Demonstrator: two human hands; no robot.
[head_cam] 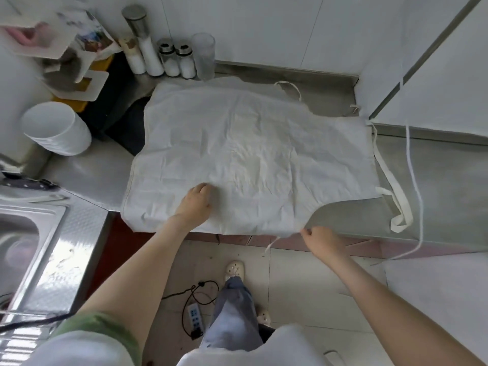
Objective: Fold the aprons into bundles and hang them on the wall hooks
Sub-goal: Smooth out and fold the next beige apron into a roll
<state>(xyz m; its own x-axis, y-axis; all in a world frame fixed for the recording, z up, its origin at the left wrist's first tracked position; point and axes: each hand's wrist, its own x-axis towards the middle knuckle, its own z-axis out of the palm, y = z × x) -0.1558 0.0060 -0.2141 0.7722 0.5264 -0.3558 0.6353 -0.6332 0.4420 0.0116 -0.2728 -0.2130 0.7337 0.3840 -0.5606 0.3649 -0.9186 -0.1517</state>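
Left hand (196, 200) knuckles-up on the near-left part of the apron (237, 149), fingers curled down into the cloth — cannot tell whether gripping a fold or only pressing. Right hand (320, 239) at the counter's front edge, fingers closed in a pinch on the apron's near hem. Apron white and creased, spread flat over the steel counter (443, 186), near-left corner hanging past the edge. To the right, ties (396, 207) trailing off the cloth across bare steel, a thin white cord (414, 180) dangling just beside them. Left of the apron, a sink (26, 247); further back, a stack of white bowls (56, 128). At the wall, 2 short shakers (171, 59) side by side — a taller 1 to their left, a glass (203, 55) to their right.
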